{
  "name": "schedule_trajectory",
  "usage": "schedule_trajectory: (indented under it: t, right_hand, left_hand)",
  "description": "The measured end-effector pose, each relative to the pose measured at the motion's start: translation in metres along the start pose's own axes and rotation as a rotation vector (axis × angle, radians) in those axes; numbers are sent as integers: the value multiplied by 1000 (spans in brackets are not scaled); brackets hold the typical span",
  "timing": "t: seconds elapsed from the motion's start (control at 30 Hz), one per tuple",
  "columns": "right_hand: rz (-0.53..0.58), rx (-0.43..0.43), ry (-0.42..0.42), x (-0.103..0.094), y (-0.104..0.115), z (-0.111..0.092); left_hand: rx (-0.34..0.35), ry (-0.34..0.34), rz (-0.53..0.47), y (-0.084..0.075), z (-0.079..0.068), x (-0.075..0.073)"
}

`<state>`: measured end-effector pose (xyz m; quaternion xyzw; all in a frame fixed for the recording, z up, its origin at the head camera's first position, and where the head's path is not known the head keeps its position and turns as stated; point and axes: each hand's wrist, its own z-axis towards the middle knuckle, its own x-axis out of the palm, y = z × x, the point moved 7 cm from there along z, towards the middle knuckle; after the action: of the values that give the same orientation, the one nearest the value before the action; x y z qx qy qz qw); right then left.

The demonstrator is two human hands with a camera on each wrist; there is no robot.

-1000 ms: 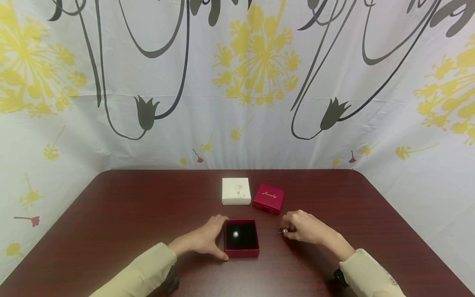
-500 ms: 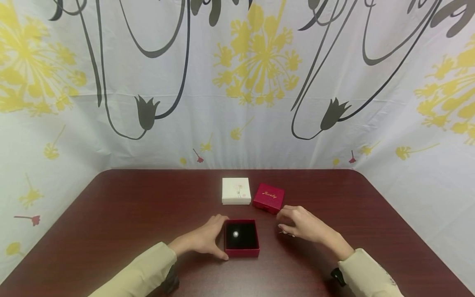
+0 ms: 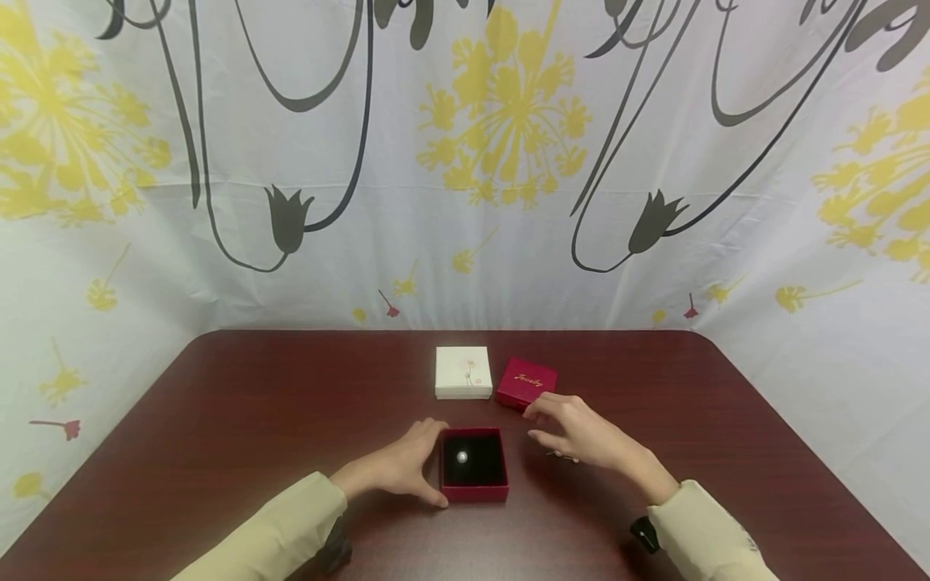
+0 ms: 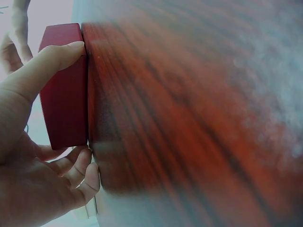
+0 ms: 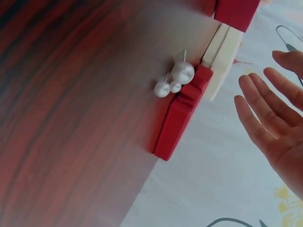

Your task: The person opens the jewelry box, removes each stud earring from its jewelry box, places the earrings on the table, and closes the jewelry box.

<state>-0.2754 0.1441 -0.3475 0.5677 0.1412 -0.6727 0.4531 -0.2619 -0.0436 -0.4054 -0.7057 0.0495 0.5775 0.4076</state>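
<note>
My left hand (image 3: 407,460) holds a small open jewelry box (image 3: 475,494), red with a black lining. The left wrist view shows the thumb along one side of this box (image 4: 66,99) and curled fingers at its end. One pearl (image 3: 462,457) sits on the lining, left of its middle. To the right, pearl earrings (image 5: 182,73) with thin metal posts lie on the table. Over these earrings (image 3: 563,456) hovers my right hand (image 3: 577,428), fingers loosely bent and holding nothing. In the right wrist view, that hand (image 5: 279,118) is spread apart from the pearls.
A red lid-like piece (image 3: 523,381) lettered "Jewelry" lies behind the earrings, partly overlapped by the right fingers. Beside it stands a white box (image 3: 462,373) with a flower print. The dark wood table (image 3: 291,387) ends at a patterned curtain (image 3: 465,274).
My right hand has let go of an earring, lifted and shifted left toward the lettered red piece, leaving the earrings on the table. The left hand and open box have stayed put.
</note>
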Motion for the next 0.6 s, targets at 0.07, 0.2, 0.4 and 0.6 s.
schedule_trajectory:
  t: [0.07, 0.2, 0.4, 0.6]
  right_hand:
    - [15, -10, -4, 1, 3, 2]
    - [24, -17, 7, 5, 8, 7]
    - [13, -44, 16, 9, 17, 14]
    - [5, -65, 25, 16, 25, 21]
  left_hand:
    - [-2, 0, -1, 1, 0, 0]
    - [-6, 2, -6, 1, 0, 0]
    - [-4, 5, -9, 2, 1, 1]
    - [7, 2, -13, 2, 1, 1]
